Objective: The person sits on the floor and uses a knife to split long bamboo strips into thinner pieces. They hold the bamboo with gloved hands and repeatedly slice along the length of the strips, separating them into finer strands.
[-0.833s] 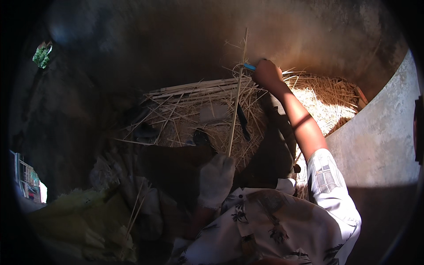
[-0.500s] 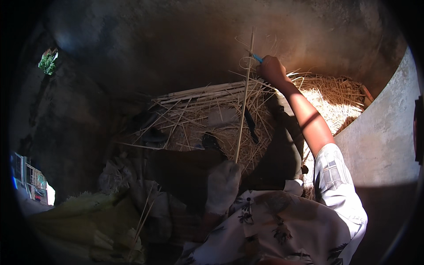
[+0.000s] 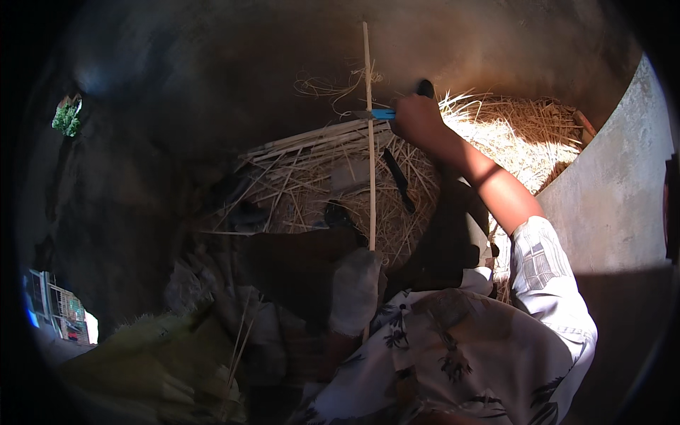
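My right hand (image 3: pixel 419 122) is closed round the blue handle of a knife (image 3: pixel 383 114). The blade lies across a long pale strip (image 3: pixel 372 177), bamboo or cane by its look, which stands nearly upright in the view. Thin curled shavings (image 3: pixel 340 88) cling to the strip above the blade. Lower down, my left hand (image 3: pixel 355 294), in a white glove or cloth wrap, is closed round the strip, whose lower end shows just below it. The left fingers are hard to make out in the shade.
Many pale strips (image 3: pixel 304 152) and shavings lie on the floor ahead, with a sunlit heap of shavings (image 3: pixel 520 138) to the right. A black flat piece (image 3: pixel 399 180) rests among them. Concrete walls (image 3: pixel 616 191) stand close around. Greenish sacking (image 3: pixel 142 361) lies at lower left.
The strip has swung from leaning right to almost upright. My right hand with the knife has moved left and slightly down. More curled shavings hang left of the strip.
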{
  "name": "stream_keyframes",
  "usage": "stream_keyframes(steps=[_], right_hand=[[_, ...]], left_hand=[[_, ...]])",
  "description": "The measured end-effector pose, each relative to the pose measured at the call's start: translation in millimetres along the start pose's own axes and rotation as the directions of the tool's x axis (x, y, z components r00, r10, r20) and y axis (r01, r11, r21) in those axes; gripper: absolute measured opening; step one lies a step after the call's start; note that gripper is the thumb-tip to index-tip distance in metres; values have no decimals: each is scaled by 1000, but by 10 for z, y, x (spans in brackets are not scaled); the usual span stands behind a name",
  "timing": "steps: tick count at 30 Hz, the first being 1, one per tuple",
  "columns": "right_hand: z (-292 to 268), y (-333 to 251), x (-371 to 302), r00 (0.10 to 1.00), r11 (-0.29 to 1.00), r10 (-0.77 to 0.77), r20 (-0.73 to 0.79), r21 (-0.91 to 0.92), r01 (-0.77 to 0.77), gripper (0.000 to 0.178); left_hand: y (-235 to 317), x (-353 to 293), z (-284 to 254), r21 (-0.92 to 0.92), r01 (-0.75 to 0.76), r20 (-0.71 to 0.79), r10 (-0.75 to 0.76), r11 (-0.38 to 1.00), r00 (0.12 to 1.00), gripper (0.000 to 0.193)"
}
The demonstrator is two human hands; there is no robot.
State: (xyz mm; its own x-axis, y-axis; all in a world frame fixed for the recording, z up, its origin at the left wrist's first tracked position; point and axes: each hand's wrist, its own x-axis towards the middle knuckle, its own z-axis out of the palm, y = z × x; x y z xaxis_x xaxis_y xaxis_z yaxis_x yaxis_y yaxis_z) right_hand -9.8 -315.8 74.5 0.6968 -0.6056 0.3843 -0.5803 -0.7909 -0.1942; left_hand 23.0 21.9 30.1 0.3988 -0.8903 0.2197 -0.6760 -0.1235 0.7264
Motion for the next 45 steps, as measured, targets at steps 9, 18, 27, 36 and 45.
stream_keyframes(steps=[9,18,27,36,45], right_hand=[[-291,455,644,977,990,139,-164,22,-137,22],[199,-27,-152,976,983,-164,142,102,150,16],[-153,380,481,979,993,95,-183,-53,-107,9],[30,-350,-354,980,991,-132,147,20,130,10],[75,344,10,986,990,100,132,-116,-85,11]], left_hand=[[257,-39,-72,-10,-17,-72,16,1000,997,15],[62,-4,-94,-250,307,-24,-323,918,946,23],[469,-91,-149,-206,286,70,-277,936,958,29],[44,7,-10,-821,415,172,-523,392,835,27],[-40,-172,180,-354,79,-41,-100,932,994,27]])
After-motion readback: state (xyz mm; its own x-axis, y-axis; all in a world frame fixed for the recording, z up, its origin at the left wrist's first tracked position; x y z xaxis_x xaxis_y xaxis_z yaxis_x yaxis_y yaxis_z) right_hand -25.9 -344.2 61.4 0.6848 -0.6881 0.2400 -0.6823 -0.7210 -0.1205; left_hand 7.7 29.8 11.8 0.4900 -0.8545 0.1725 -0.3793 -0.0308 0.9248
